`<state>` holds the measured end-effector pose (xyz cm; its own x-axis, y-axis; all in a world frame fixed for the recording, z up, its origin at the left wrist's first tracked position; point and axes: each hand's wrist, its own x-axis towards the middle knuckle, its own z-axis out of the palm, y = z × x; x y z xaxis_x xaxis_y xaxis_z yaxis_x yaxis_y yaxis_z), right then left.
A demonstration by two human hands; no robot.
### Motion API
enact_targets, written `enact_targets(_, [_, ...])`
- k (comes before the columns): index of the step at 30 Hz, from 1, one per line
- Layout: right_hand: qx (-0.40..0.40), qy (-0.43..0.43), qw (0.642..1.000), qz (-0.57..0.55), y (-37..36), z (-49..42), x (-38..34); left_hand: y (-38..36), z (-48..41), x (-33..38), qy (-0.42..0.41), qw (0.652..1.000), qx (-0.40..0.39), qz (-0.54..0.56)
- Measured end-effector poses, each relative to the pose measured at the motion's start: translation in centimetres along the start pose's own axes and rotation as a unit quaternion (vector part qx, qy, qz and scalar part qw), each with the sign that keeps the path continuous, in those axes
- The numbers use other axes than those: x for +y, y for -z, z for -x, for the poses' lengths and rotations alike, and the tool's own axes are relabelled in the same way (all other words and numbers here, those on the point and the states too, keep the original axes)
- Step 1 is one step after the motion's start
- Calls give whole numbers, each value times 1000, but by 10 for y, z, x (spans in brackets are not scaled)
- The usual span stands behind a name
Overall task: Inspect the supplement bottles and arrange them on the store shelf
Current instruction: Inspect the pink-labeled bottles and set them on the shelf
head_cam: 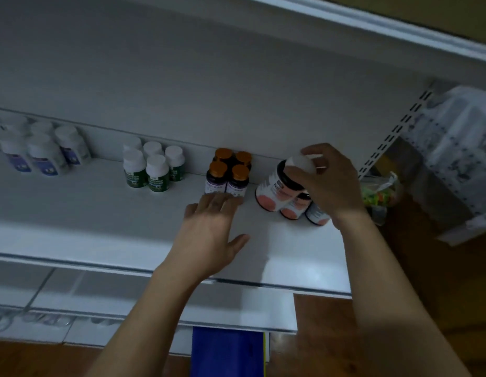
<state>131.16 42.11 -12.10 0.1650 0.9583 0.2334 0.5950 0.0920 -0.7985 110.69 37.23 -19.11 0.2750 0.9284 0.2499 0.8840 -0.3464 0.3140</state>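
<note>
Placing step: the right hand (331,183) grips a tilted pink-label bottle (277,191) by its cap at the right end of the shelf (100,208) (left hand (212,227) lies flat, fingers straight, beside the orange-capped bottles (228,170)); next it likely needs standing upright.

A white metal store shelf (73,213) runs in front of a plain white back panel (182,77), and the front rail of a higher white shelf (372,25) crosses above. A slotted white metal upright (394,131) bounds it on the right, and beyond that is a clear plastic bag of bright-coloured pieces (380,194). Below are a lower white shelf (127,300), a blue flat-faced object (225,352) and a brown wooden floor (345,336). The light is dim and cool.
</note>
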Motion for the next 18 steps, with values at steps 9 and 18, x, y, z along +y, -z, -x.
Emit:
enact_targets(9, [-21, -139, 952, -271, 24, 89, 24, 2, 26, 32, -123, 972, -131, 149])
enact_targets(18, [-77, -236, 879, -407, 18, 123, 48, 9, 33, 61, -194, 915, -213, 283])
